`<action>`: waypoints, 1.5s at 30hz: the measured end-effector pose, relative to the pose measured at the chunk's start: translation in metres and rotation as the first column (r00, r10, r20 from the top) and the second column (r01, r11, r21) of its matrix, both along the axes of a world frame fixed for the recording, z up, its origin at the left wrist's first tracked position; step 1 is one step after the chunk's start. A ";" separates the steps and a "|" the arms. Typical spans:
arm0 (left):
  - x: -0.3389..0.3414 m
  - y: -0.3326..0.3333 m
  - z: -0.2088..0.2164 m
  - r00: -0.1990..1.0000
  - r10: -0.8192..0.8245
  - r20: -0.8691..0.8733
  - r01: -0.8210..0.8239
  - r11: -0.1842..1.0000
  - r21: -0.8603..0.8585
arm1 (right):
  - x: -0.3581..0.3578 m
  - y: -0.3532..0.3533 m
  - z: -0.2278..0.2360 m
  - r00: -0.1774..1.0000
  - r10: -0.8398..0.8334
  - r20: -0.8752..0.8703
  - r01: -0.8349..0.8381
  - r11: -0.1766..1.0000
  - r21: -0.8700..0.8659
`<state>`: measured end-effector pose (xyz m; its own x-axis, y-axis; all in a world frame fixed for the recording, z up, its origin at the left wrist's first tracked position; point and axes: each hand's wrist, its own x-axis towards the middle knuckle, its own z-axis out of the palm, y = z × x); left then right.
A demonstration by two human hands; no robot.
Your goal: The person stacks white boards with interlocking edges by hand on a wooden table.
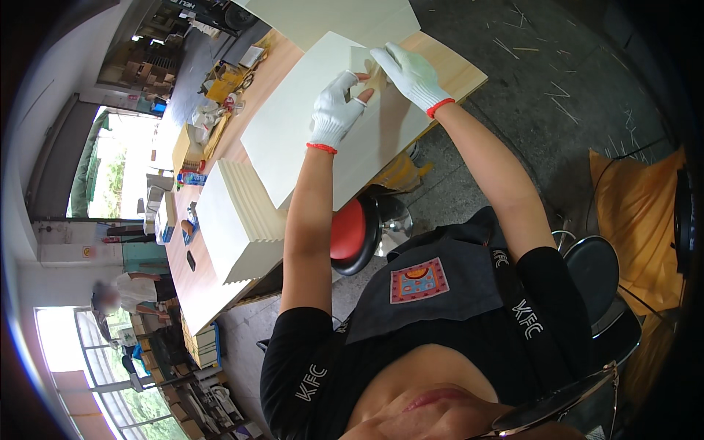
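Closest in, dark apron (469,308) on the person, and a red stool (347,227) by the worktop's near edge. Stack of pale boards (238,213) sits toward the worktop (192,297)'s left end, at the near edge, faces flush, nothing on top; can't tell if those are finished or waiting. Next, one white board (293,128) lies flat right of the stack, reaching toward the near edge, both gloved hands over its far right part. Left hand (336,114): bare thumb and finger tips apart, pointing at a tan piece (377,76) between the hands; can't tell if they touch it. Right hand (412,77): fingers together, stretched over the same spot, underside hidden, so can't tell if it's clamped on anything. Progress call: this board looks mid-work, since both hands are at it; the rest of its face looks plain, so how much is done or left on it isn't readable. Farther, another pale board (345,22) lies past it at the worktop's far right. Along the far edge: phone (191,261) toward the left end, blue bottle (193,178), yellow box (221,88) farther along. Beyond the left end, a co-worker (139,291) in a light top, well apart.
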<state>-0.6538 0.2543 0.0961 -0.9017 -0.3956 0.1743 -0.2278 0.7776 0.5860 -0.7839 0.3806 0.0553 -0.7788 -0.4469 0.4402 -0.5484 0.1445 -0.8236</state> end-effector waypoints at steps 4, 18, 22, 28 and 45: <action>0.000 -0.007 -0.008 0.995 0.034 -0.093 -0.035 0.999 -0.013 | -0.003 0.006 0.010 0.986 0.104 0.127 -0.117 0.988 0.101; -0.001 -0.005 -0.006 0.997 -0.046 -0.059 0.046 0.999 0.004 | -0.001 -0.003 -0.004 1.000 -0.009 0.009 0.009 1.000 -0.004; 0.000 -0.010 -0.012 0.992 0.019 -0.125 -0.027 0.998 -0.062 | -0.004 0.002 0.006 0.991 0.083 0.104 -0.093 0.990 0.106; -0.001 -0.001 -0.001 0.994 -0.084 -0.064 0.074 0.988 -0.137 | -0.005 -0.001 -0.003 0.998 0.044 0.054 -0.045 0.999 0.020; -0.003 -0.006 -0.008 0.980 -0.112 -0.163 0.084 0.982 -0.170 | -0.004 0.002 0.004 0.991 0.061 0.116 -0.072 0.993 0.095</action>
